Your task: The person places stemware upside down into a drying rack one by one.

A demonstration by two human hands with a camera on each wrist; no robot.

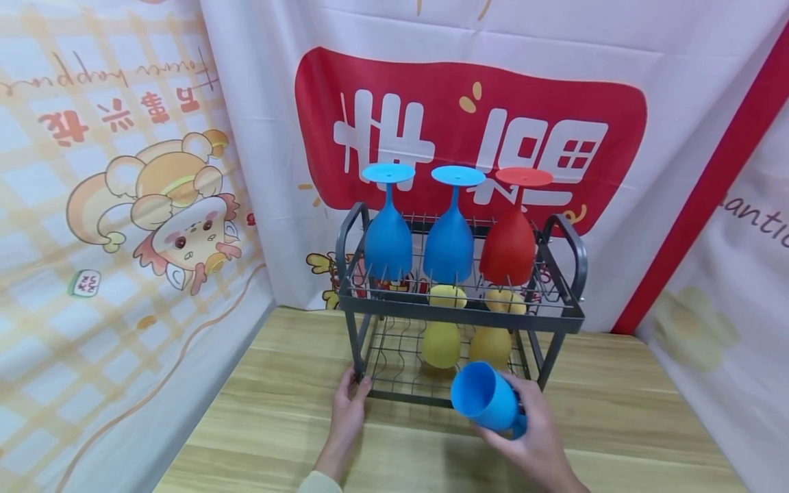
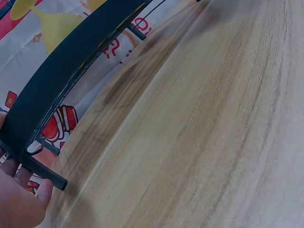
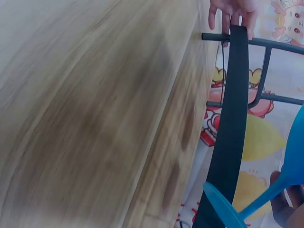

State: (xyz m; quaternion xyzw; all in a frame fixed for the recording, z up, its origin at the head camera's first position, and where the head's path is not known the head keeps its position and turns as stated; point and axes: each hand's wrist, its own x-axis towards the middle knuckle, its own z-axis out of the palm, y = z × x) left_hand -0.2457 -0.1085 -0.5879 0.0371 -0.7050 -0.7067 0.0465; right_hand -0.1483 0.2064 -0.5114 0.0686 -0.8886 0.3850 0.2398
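My right hand [image 1: 535, 435] holds a blue plastic goblet [image 1: 483, 397] by its stem, the cup tilted with its mouth up and to the left, in front of the rack's lower tier. In the right wrist view the goblet's base [image 3: 222, 209] and stem show beside my fingers. The left hand [image 1: 350, 411] grips the front left corner of a black two-tier dish rack [image 1: 456, 311] near the table. Two blue goblets [image 1: 388, 246] and a red goblet [image 1: 508, 250] stand upside down on the top tier. Two yellow goblets [image 1: 441, 346] are upside down on the lower tier.
The rack stands on a wood-grain table [image 1: 265, 404] against a printed fabric backdrop [image 1: 265, 123]. Curved side handles [image 1: 576, 257] rise at both ends of its upper tier. Wire prongs divide the shelves. More fabric hangs on the left and right.
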